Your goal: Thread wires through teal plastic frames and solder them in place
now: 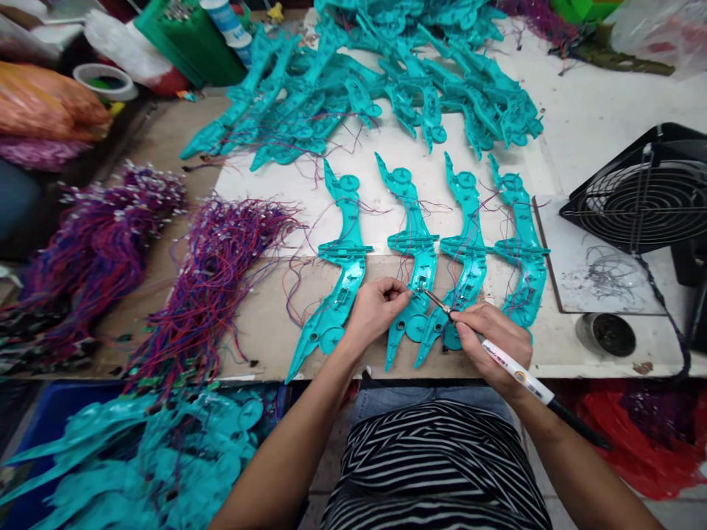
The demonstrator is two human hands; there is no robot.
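My right hand (494, 342) grips a soldering iron (513, 369) by its white handle, whose metal tip points left onto a curved teal plastic shell (425, 261). Beside that tip, my left hand (378, 308) is closed in a pinch at the shell's left edge; what its fingertips hold, if anything, is too small to make out. Thin red and blue wires cross the shell. To its left lies another teal shell (349, 228), and on its right are a third shell (469, 213) and a fourth one (522, 221), all with wires on them.
A pile of teal shells (331, 96) covers the back. Wire bundles (221, 258) lie at left, above a blue bin (60, 405) of more shells. On the right stand a black fan (646, 191), a white board (574, 272) and a small round tin (606, 335).
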